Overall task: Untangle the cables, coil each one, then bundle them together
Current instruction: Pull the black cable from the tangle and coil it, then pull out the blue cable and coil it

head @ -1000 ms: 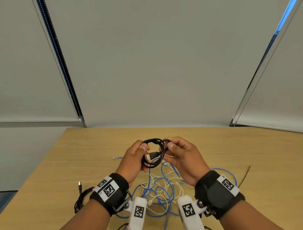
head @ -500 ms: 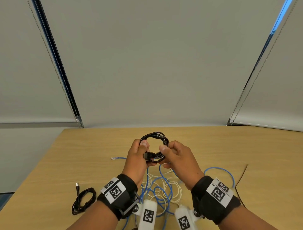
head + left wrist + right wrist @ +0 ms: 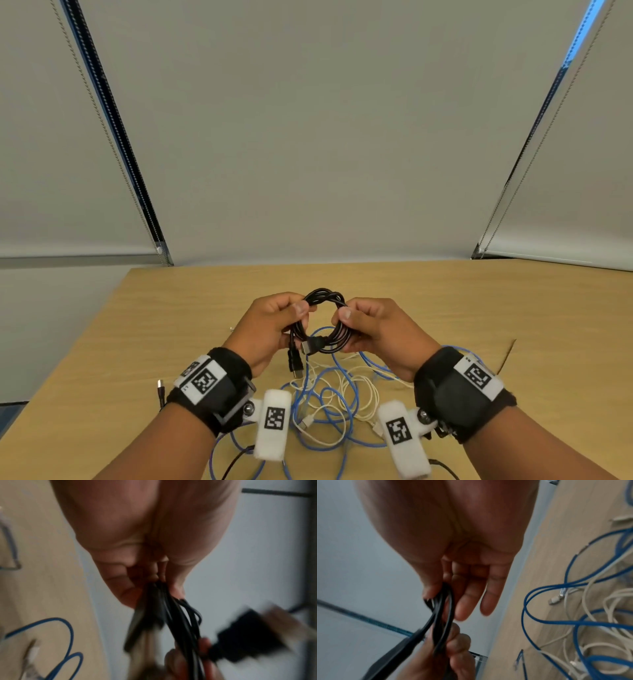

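Observation:
A coiled black cable (image 3: 325,298) is held up above the table between both hands. My left hand (image 3: 274,325) pinches the coil's left side with thumb and fingers, and my right hand (image 3: 370,325) pinches its right side. Two black plugs (image 3: 310,346) hang from the coil's lower edge. In the left wrist view the black strands (image 3: 173,615) run out from between the thumb and fingers. In the right wrist view the black cable (image 3: 443,608) sits under the thumb, with two fingers straight beside it. A tangle of blue cable (image 3: 329,401) and white cable (image 3: 363,394) lies on the table below.
The wooden table (image 3: 513,325) runs to a wall with window blinds (image 3: 308,137) behind. A small black plug (image 3: 161,385) of another cable peeks out beside my left wrist. A dark cable end (image 3: 442,467) lies near the front edge.
Both hands have shifted their hold on the black coil. One plug now hangs down loose below the left hand, and the coil looks rounder and more open.

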`<move>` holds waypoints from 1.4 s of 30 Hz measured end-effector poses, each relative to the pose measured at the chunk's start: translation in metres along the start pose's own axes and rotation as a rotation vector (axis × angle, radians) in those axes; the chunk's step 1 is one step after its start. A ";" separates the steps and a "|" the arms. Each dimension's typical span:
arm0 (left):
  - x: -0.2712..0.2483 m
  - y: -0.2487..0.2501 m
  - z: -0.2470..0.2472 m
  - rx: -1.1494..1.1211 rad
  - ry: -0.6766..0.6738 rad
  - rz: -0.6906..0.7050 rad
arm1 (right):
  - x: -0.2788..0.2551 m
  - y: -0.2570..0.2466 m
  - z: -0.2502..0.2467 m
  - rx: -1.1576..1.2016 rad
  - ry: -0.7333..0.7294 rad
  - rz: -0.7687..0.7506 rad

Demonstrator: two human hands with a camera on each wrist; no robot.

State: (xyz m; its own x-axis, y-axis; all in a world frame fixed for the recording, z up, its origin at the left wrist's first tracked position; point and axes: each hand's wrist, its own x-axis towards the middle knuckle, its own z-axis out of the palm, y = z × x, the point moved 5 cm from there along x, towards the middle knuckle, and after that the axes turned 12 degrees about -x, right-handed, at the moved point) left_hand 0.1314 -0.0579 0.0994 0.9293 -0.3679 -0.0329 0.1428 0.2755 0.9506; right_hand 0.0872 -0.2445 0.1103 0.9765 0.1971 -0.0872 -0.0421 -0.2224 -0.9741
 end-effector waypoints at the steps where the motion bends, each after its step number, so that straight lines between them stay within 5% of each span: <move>1: -0.003 -0.002 -0.001 -0.113 -0.053 -0.037 | -0.001 -0.001 0.003 0.089 -0.085 -0.004; 5: -0.010 -0.003 -0.007 -0.189 -0.110 -0.114 | 0.001 0.002 0.009 0.124 -0.163 0.031; 10: -0.012 0.008 -0.030 0.522 0.153 0.003 | 0.018 0.002 0.018 -0.496 0.186 0.048; 13: -0.021 0.014 -0.042 0.747 0.222 0.069 | 0.026 -0.008 0.040 -0.744 0.211 -0.004; 20: -0.051 0.026 -0.123 0.647 0.514 0.078 | 0.036 0.005 0.076 -0.443 0.013 0.097; 24: -0.075 0.016 -0.177 0.667 0.687 0.046 | 0.038 0.032 0.117 -0.509 -0.174 0.164; 30: -0.094 -0.032 -0.205 0.732 0.720 -0.136 | 0.041 0.056 0.166 -0.850 -0.379 0.064; 37: -0.101 -0.062 -0.216 0.686 0.708 -0.277 | 0.047 0.044 0.150 -0.560 -0.070 0.073; 42: -0.093 -0.047 -0.197 0.815 0.688 -0.208 | 0.041 0.028 0.131 -0.367 0.007 0.089</move>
State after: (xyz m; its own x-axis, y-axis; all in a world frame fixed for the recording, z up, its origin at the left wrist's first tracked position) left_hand 0.1052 0.1387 -0.0029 0.9410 0.3073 -0.1418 0.2866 -0.5008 0.8168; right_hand 0.0979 -0.1179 0.0520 0.9740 0.1551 -0.1651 -0.0494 -0.5661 -0.8229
